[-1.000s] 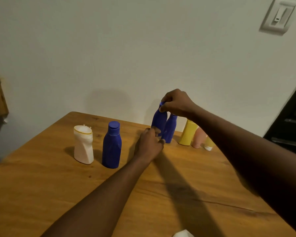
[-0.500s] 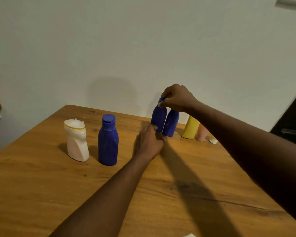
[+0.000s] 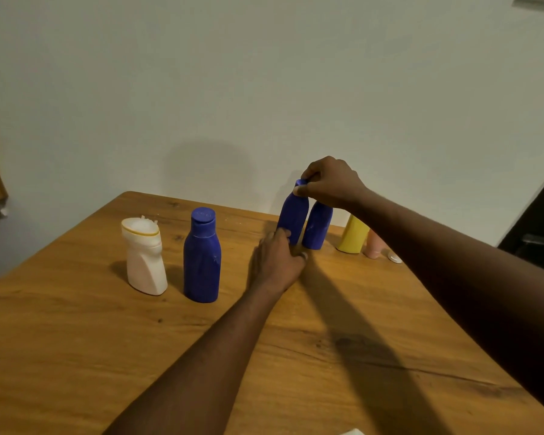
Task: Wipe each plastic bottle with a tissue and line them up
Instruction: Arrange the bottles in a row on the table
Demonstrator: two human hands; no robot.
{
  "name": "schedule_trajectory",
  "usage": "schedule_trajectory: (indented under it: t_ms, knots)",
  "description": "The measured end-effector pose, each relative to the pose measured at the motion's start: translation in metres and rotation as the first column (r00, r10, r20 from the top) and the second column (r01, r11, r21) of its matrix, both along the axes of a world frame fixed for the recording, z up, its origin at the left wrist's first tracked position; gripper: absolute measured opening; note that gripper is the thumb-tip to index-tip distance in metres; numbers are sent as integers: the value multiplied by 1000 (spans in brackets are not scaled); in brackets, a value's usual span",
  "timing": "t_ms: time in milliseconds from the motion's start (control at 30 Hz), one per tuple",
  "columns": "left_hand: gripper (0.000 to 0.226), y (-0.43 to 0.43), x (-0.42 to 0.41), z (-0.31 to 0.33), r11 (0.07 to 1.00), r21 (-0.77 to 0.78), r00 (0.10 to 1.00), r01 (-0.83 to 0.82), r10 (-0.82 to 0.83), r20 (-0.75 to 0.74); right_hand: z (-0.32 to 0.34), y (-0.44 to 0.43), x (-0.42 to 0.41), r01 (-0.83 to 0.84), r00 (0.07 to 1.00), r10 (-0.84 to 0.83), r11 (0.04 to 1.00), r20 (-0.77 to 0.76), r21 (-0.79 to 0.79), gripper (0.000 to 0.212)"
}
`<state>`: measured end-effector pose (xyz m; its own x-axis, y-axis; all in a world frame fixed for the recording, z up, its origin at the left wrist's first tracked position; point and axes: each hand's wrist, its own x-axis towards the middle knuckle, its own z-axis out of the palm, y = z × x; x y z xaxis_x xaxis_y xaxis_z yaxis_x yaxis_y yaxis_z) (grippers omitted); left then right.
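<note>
You've got your right hand (image 3: 330, 183) pinching the cap end of the slim blue bottle (image 3: 294, 218), which stands toward the far side of the table (image 3: 76, 340). Your left hand (image 3: 277, 262) is down at that bottle's foot with a finger touching the lower body; the fingers look curled, but I can't tell if they actually hold it or just brace it. Main worry imo: the twin blue bottle (image 3: 318, 227) stands right at the pinched bottle's right side, touching or as good as, so any tilt or twist from that top pinch probably knocks it over. Then it goes into the yellow bottle (image 3: 352, 235) further right, with the pink bottle (image 3: 374, 248) and a small white cap (image 3: 394, 256) beyond that, total domino situation. A cap pinch is also a weak hold on smooth plastic, so a lift could swing or slip. Well to the pinched bottle's left, the bigger blue bottle (image 3: 201, 259) and the white bottle (image 3: 145, 259) look out of harm's way. Also, no tissue in either hand that I can see; a white scrap (image 3: 354, 431) shows at the near edge, might be it, so you could end up lining up an unwiped bottle
</note>
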<state>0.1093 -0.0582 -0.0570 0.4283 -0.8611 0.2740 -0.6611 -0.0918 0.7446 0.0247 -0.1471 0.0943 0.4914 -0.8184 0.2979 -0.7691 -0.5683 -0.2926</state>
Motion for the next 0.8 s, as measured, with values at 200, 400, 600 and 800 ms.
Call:
schedule_trajectory:
  t_ms: [200,400,600,800]
  knots:
    - [61,2,0,1,1000,9,1000,-3,3,-5,1,5,5,13,1000,-14,1000,-25,-2,35]
    - [61,7,2,5,1000,-8,999,-9,8,-45,2,6,6,25,997,-25,1000,-67,-1,43]
    - [62,12,2,10,999,-34,992,-16,12,-124,8,14,-3,23,996,-27,999,-82,-49,53]
    - [57,31,-5,23,999,-39,983,2,-9,-184,28,45,-24,2,999,-4,999,-36,-47,50]
